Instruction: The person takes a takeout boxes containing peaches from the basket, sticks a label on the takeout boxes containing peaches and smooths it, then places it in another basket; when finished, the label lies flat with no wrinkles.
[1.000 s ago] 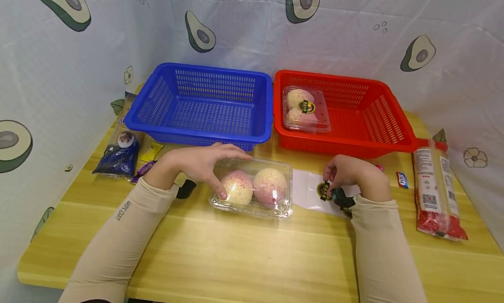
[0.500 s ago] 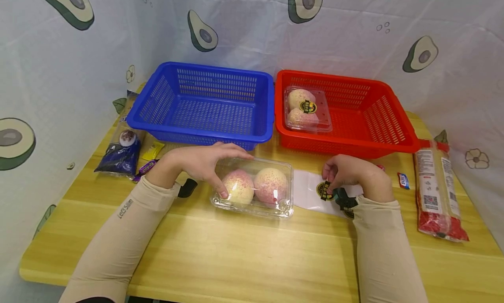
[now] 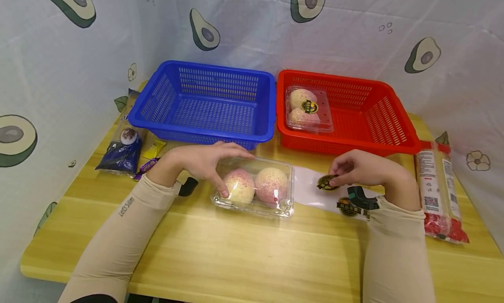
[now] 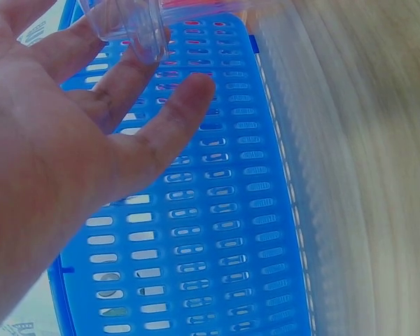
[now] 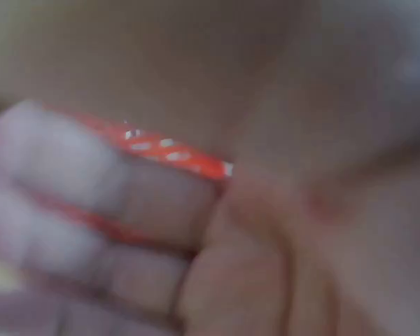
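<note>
While the left hand rests flat-fingered on the clear box, the right hand, just right of that box, pinches a round sticker

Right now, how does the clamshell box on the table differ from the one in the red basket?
The table box lies on the bare wood with its long side across the view, the left hand resting on it; the basket box sits untouched in the red basket, long side running away from the camera. The basket box bears a round dark sticker on its lid; the table box shows none. Both are clear and hold two pink-speckled round pieces.
</note>
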Demonstrator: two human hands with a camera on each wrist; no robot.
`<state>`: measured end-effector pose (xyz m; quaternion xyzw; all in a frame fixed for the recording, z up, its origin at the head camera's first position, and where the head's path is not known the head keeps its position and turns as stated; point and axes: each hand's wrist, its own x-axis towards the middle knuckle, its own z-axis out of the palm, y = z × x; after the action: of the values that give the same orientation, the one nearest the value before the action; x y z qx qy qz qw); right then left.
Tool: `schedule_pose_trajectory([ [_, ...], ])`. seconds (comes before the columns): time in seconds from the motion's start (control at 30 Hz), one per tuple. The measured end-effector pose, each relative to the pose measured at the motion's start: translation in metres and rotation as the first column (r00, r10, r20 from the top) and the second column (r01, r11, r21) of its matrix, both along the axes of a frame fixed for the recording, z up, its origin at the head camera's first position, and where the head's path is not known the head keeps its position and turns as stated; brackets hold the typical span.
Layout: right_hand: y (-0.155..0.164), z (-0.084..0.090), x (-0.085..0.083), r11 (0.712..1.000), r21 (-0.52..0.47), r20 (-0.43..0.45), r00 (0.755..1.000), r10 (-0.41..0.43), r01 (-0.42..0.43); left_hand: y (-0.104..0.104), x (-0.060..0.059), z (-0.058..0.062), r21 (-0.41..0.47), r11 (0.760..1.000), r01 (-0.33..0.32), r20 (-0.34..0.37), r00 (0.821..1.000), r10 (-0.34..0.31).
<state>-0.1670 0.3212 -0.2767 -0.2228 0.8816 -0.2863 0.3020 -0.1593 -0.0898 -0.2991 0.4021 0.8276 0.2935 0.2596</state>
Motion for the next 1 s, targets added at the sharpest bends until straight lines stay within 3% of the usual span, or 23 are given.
schedule_pose_trajectory([
  [0.13,-0.012,0.014,0.01,0.985,-0.167,-0.196,0.981,-0.003,-0.03,0.0,0.001,0.001,-0.006,1.0,-0.006,0.002,1.0,0.006],
  [0.3,-0.04,0.021,0.019,0.904,-0.401,-0.296,0.955,0.023,-0.146,0.0,0.002,0.001,-0.008,1.0,-0.004,0.005,1.0,0.004],
  [0.37,-0.055,0.021,0.022,0.879,-0.446,-0.294,0.955,0.034,-0.169,0.0,0.001,0.001,-0.005,1.0,-0.001,0.004,1.0,0.001],
  [0.5,-0.084,0.02,0.024,0.855,-0.452,-0.368,0.926,0.081,-0.254,0.0,0.001,0.001,-0.009,1.0,-0.002,-0.003,1.0,0.002],
  [0.6,-0.105,0.018,0.024,0.863,-0.413,-0.384,0.915,0.123,-0.29,0.0,0.001,0.001,-0.017,1.0,-0.01,-0.005,1.0,0.01],
  [0.77,-0.127,0.012,0.025,0.91,-0.328,-0.226,0.957,0.184,-0.253,0.0,0.001,0.0,-0.011,1.0,-0.013,-0.006,1.0,0.012],
  [0.83,-0.129,0.008,0.024,0.921,-0.299,-0.184,0.962,0.201,-0.249,0.0,0.001,0.0,-0.007,1.0,-0.011,-0.007,1.0,0.011],
  [1.0,-0.133,0.001,0.023,0.933,-0.203,-0.292,0.928,0.232,-0.298,0.0,0.0,0.001,-0.002,1.0,-0.007,-0.009,1.0,0.007],
])
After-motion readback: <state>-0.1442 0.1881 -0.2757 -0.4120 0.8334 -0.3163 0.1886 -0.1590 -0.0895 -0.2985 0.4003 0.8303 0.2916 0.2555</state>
